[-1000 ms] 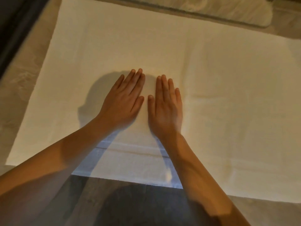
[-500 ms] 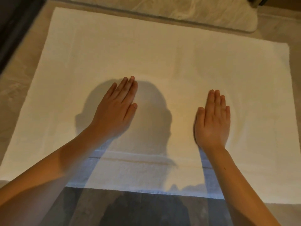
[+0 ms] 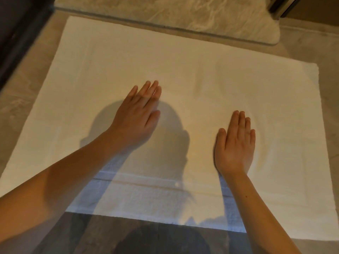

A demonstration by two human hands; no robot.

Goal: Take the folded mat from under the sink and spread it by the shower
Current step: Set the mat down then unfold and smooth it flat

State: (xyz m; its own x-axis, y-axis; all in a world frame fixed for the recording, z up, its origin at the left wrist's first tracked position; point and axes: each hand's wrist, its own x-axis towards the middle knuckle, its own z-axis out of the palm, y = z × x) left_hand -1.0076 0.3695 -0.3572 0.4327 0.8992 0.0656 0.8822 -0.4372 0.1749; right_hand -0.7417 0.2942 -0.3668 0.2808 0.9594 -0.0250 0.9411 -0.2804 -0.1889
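A white cloth mat (image 3: 211, 74) lies unfolded and flat on the floor, filling most of the view. My left hand (image 3: 137, 114) rests palm down near the mat's middle, fingers together and straight. My right hand (image 3: 235, 143) lies flat on the mat to the right of it, about a hand's width away, with faint ripples in the cloth beside it. Neither hand holds anything. My forearms cover part of the mat's near edge.
A marbled raised sill or step (image 3: 183, 13) runs along the mat's far edge. A dark panel (image 3: 16, 33) stands at the far left and a metal fitting (image 3: 280, 6) at the top right. Beige floor tiles (image 3: 311, 52) surround the mat.
My right hand slid from beside the left hand out to the right across the mat. The left hand stayed near the middle. The view shifted so more of the far sill shows.
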